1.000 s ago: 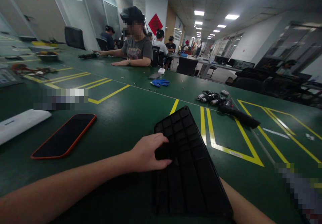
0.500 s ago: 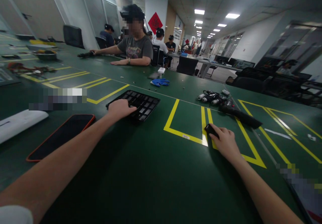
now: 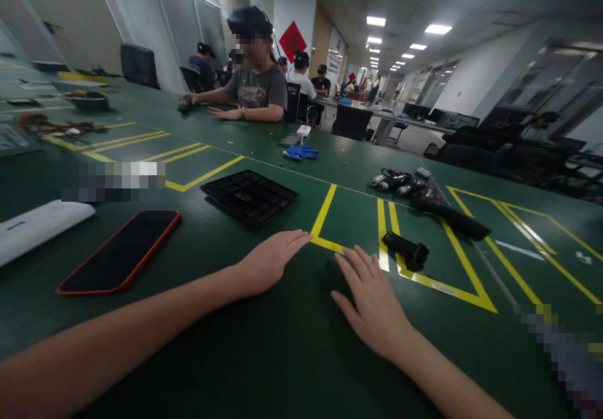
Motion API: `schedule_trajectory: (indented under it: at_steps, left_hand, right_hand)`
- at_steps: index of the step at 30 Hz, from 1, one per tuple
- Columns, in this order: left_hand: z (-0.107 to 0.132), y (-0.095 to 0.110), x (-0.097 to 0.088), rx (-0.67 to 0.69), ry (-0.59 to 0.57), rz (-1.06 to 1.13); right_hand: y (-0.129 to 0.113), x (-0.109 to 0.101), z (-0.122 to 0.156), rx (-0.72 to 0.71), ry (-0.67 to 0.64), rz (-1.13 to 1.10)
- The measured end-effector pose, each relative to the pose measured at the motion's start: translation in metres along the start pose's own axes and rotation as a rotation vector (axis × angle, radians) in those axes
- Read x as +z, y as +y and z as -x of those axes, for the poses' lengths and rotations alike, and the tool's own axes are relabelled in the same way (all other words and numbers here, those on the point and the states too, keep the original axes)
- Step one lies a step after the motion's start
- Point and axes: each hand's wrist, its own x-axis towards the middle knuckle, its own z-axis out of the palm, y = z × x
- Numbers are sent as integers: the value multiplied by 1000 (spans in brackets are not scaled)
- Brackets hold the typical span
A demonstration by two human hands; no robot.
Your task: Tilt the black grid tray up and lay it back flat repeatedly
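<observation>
My left hand (image 3: 271, 259) is stretched out over the green table (image 3: 264, 369), fingers straight, holding nothing. My right hand (image 3: 370, 296) has its fingers spread, also with nothing in it. Beyond my left hand lies a flat black plastic tray with a grid of ribs (image 3: 249, 196), apart from the hand. To the right of my right hand a short black plastic piece with a square, flared end (image 3: 406, 250) rests across yellow tape lines. I cannot tell what that piece belongs to.
An orange-edged phone (image 3: 122, 252) and a white case (image 3: 42, 230) lie at left. Farther off are a blue glove (image 3: 301, 152), a bundle of cables with metal cylinders (image 3: 400, 181) and a long black part (image 3: 452, 218). Across the table, a person (image 3: 257, 86) holds a dark object.
Both hands have come off what they held: the left off the black tray, the right off the black plastic piece. They have moved toward each other. The tray now lies flat.
</observation>
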Motion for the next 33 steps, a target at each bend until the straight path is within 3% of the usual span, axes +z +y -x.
schedule_trajectory:
  at_steps: [3,5,9,13,16,20,24,27,30,33]
  left_hand:
    - [-3,-5,6,5,-78,-43]
    - [-4,-4,4,13,-65,-100]
    - [13,30,-1,96,4,-148]
    - [46,74,-2,295,-236,-20]
    - [56,85,-4,330,-335,72]
    - [53,82,-7,290,-357,141]
    - [53,83,-8,307,-351,152]
    - [52,81,-7,326,-351,120]
    - [43,64,-6,272,-225,10]
    - [28,33,-7,74,-47,-123]
  right_hand:
    - [-14,2,3,-49,-153,-20]
    - [-14,1,3,-50,-182,-22]
    - [-10,0,3,-68,-138,-16]
    - [-11,5,4,-102,-110,10]
    - [-12,6,4,-123,-75,7]
    - [10,-2,-2,-121,11,22]
    - [66,-13,-8,115,227,289]
    - [108,-11,-9,283,206,364]
    - [128,-4,-9,333,150,244]
    - [128,-1,-10,344,163,197]
